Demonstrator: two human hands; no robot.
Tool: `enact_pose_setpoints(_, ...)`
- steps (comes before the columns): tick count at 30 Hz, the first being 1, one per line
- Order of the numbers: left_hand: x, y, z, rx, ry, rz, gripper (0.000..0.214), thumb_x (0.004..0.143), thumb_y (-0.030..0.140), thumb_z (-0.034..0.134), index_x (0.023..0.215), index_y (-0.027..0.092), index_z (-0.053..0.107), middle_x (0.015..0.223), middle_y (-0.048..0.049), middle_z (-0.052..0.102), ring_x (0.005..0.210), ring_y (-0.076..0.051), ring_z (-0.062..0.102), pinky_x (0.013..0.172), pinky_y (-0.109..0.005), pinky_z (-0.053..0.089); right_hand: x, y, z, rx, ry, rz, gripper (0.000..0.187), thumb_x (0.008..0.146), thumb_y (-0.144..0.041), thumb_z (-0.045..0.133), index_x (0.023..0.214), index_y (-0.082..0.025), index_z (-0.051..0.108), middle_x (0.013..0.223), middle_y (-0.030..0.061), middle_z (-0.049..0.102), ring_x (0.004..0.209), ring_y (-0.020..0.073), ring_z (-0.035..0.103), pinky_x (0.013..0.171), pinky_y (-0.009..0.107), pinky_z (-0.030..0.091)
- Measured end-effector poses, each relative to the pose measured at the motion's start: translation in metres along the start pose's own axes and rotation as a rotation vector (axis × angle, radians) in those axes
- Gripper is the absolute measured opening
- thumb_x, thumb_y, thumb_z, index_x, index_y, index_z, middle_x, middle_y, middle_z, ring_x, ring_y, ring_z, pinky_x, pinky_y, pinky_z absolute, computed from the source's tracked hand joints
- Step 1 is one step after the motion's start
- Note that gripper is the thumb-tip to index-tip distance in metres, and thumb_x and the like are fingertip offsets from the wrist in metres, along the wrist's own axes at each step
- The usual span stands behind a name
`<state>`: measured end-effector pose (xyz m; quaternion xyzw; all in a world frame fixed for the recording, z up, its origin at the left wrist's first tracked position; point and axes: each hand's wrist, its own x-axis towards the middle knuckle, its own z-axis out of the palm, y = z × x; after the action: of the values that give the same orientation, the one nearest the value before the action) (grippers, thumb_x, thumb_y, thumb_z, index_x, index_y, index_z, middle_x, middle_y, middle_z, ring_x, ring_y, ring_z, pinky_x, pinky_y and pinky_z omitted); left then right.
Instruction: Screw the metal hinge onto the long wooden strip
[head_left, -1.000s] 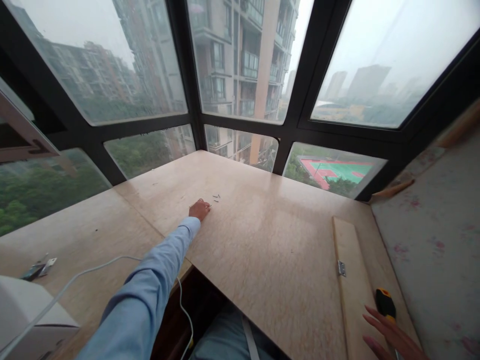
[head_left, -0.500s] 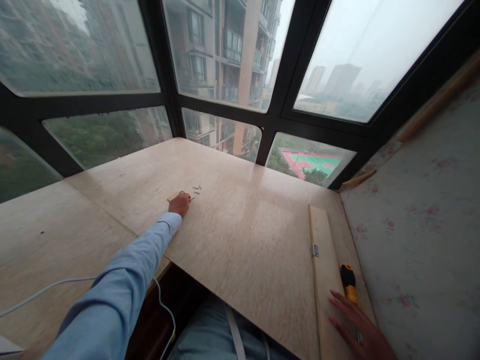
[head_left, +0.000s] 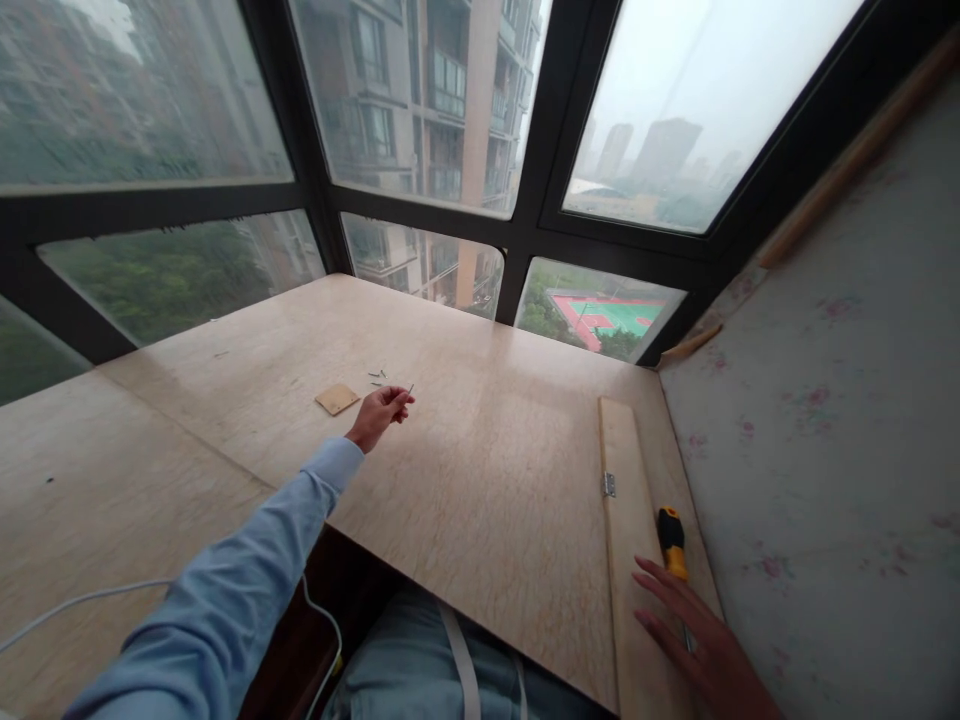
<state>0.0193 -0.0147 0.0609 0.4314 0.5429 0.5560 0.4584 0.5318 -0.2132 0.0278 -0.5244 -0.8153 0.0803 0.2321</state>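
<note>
Thumb and fingertips of my left hand pinch a small screw, held just over the tabletop. Beside that hand lie several loose screws and a small square piece of wood. A long pale wooden board lies on the right, with a small metal hinge at its left edge. My right hand rests at the near part of the board, fingers stretched out. Partly under it is a screwdriver with a black and yellow handle; most of its shaft is hidden.
Dark-framed windows edge the far side of the table. A papered wall borders the right. A white cable runs across the left part and hangs past the front edge. A small dark speck lies at left.
My left hand has lifted and moved right, away from the square wood piece, with a screw in its fingers. My right hand stays by the board. The view has shifted slightly.
</note>
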Motion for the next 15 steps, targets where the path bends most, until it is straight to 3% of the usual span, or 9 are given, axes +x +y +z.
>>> enact_pose_setpoints(2,-0.019,0.007,0.025,-0.247,-0.097,-0.048,0.038,0.064,0.037,0.081,0.082,0.012,0.06,0.083,-0.0047,0.066,0.053,-0.007,0.051,0.05,-0.021,0.04,0.005,-0.009,-0.001,0.031,0.007,0.013,0.036,0.089,-0.043,0.055,0.118,-0.025,0.067,0.128,0.0071,0.064,0.114,0.0258,0.063,0.092,0.038,0.057)
enact_pose_setpoints(6,-0.056,0.016,0.076,-0.535,-0.247,-0.147,0.031,0.065,0.025,0.082,0.086,0.014,0.063,0.08,-0.0013,0.063,0.052,-0.003,0.047,0.05,-0.018,0.039,0.018,-0.031,-0.009,0.108,0.001,0.03,0.033,0.09,-0.04,0.055,0.117,-0.027,0.066,0.128,0.0065,0.064,0.115,0.0247,0.063,0.096,0.038,0.055)
enact_pose_setpoints(9,-0.08,0.016,0.117,-0.648,-0.356,-0.213,0.04,0.07,0.021,0.079,0.107,0.018,0.064,0.084,0.0,0.061,0.054,-0.002,0.047,0.052,-0.018,0.039,0.029,-0.049,-0.02,0.177,-0.008,0.035,0.03,0.09,-0.037,0.055,0.117,-0.029,0.066,0.128,0.0064,0.064,0.117,0.0239,0.062,0.098,0.039,0.053)
enact_pose_setpoints(15,-0.123,0.015,0.198,-0.75,-0.504,-0.338,0.025,0.072,0.025,0.078,0.092,0.018,0.066,0.084,0.0002,0.061,0.056,-0.002,0.049,0.056,-0.018,0.041,0.053,-0.073,-0.04,0.285,0.015,-0.009,0.031,0.091,-0.034,0.057,0.121,-0.029,0.063,0.131,0.0076,0.062,0.121,0.0233,0.058,0.1,0.04,0.051)
